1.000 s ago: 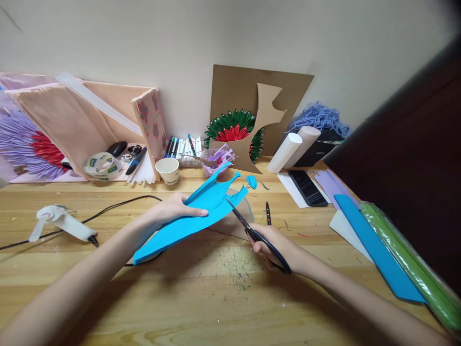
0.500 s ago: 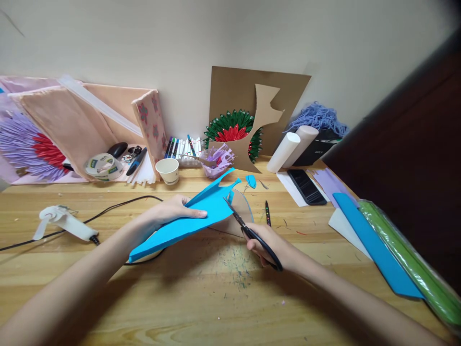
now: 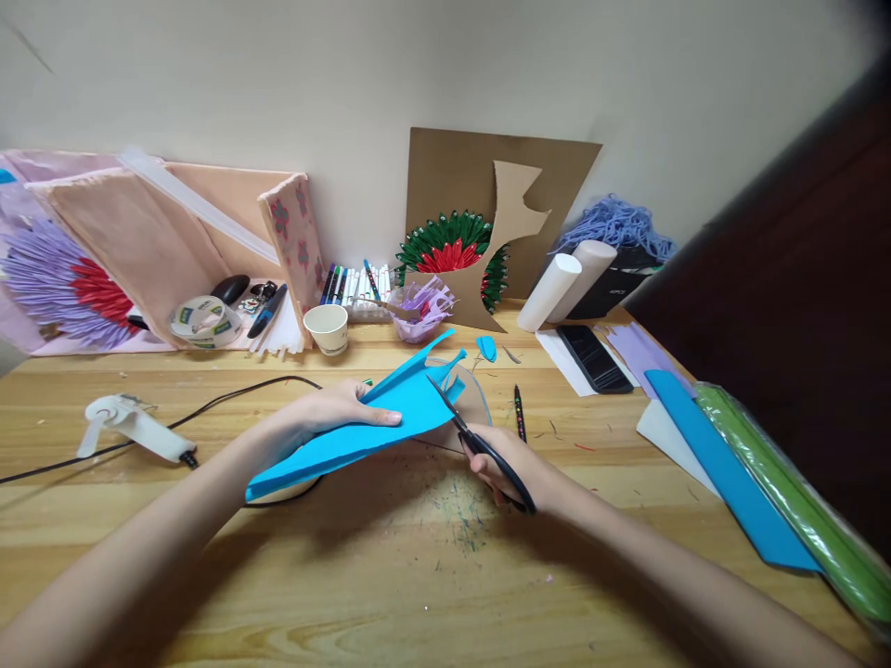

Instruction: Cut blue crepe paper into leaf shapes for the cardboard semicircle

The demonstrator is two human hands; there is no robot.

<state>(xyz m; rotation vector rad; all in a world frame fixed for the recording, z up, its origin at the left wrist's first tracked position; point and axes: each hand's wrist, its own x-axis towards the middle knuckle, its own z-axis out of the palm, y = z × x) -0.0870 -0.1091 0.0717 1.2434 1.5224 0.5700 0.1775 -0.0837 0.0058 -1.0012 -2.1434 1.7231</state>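
Note:
My left hand [image 3: 352, 408] grips a folded sheet of bright blue paper [image 3: 348, 450], thumb flat on top and fingers hidden beneath. Narrow cut strips stick out from the sheet's far right end. In my right hand [image 3: 501, 464] are black-handled scissors [image 3: 497, 456], their blades at the paper's right edge and partly over it. A small blue cut-out petal shape [image 3: 486, 349] lies on the table just beyond the sheet. Under the paper is a rounded piece of cardboard [image 3: 474, 397], partly covered. A dark patterned pen [image 3: 520, 414] lies to the right of it.
A white glue gun [image 3: 139, 429] with a black cable rests at left. Behind stand a paper cup [image 3: 327, 329], markers [image 3: 356, 283], a bowl of purple paper strips [image 3: 419, 311] and cardboard [image 3: 543, 190]. At right lie a phone [image 3: 594, 360] and a green wrapped roll [image 3: 786, 496].
The scissors and my right hand have shifted slightly left, with the blades further over the paper. A cut flap at the sheet's right end now stands apart. My left hand keeps its hold.

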